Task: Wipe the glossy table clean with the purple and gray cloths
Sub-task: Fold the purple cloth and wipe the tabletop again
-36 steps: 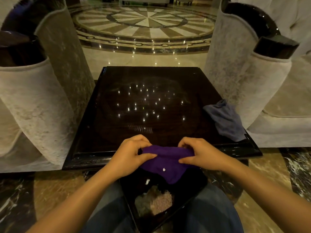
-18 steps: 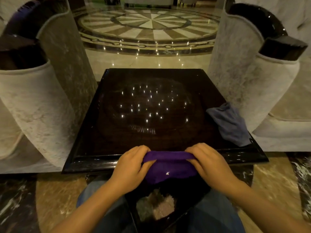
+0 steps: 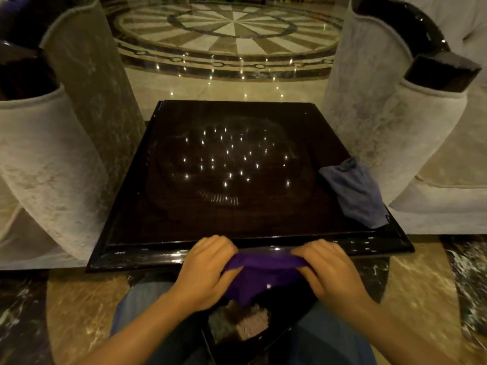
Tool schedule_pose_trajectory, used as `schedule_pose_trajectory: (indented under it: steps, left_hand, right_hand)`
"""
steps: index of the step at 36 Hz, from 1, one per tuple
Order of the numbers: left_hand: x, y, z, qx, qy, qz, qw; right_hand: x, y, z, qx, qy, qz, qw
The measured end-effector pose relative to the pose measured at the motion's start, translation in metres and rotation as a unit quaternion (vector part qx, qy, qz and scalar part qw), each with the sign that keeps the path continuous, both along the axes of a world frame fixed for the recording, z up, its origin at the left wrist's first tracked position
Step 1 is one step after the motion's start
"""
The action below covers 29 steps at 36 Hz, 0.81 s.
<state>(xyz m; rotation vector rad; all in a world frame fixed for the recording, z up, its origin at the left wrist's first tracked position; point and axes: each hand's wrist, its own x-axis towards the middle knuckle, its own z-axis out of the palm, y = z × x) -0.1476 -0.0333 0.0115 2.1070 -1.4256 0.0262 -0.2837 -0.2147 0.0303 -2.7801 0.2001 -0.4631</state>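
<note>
A gray cloth (image 3: 354,192) lies on the glossy table's (image 3: 158,227) right edge.

hotel lobby | inlaid marble floor (image 3: 232,30) | velvet armchairs (image 3: 382,122)

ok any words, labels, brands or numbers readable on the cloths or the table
None can be read.
purple cloth: a small white speck, maybe a tag, too small and blurred to read.
gray cloth: no print visible.
glossy table: only reflected ceiling lights, no text.
</note>
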Motion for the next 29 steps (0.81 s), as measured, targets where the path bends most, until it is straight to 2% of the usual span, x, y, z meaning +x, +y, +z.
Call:
schedule_pose_trajectory:
  steps: [3, 9, 14, 18, 21, 25, 29]
  left_hand:
    - [0.004, -0.002, 0.003, 0.013, -0.015, 0.003, 1.0]
    - [0.004, 0.001, -0.003, 0.033, -0.037, -0.001, 0.999]
    - [0.002, 0.002, -0.005, 0.015, -0.014, 0.009, 1.0]
    - [0.005, -0.002, 0.002, -0.039, 0.014, 0.028, 0.999]
    - [0.016, -0.01, 0.02, -0.07, 0.009, 0.023, 0.997]
    - [0.039, -0.023, 0.06, -0.122, 0.055, 0.036, 0.99]
    - [0.07, -0.042, 0.097, -0.172, -0.003, 0.055, 0.983]
  right_hand:
    - [0.002, 0.0, 0.001, -0.002, -0.022, -0.023, 0.999]
    - [0.0, 0.004, -0.003, -0.035, -0.01, -0.027, 0.999]
    - [0.0, 0.004, -0.004, -0.014, -0.005, -0.041, 0.999]
    - [0.008, -0.003, 0.005, 0.014, 0.005, -0.043, 0.999]
    - [0.021, -0.016, 0.019, 0.082, -0.028, -0.045, 0.995]
    - [0.048, -0.035, 0.054, 0.143, -0.086, -0.053, 0.985]
    - [0.082, -0.051, 0.092, 0.108, -0.156, -0.036, 0.981]
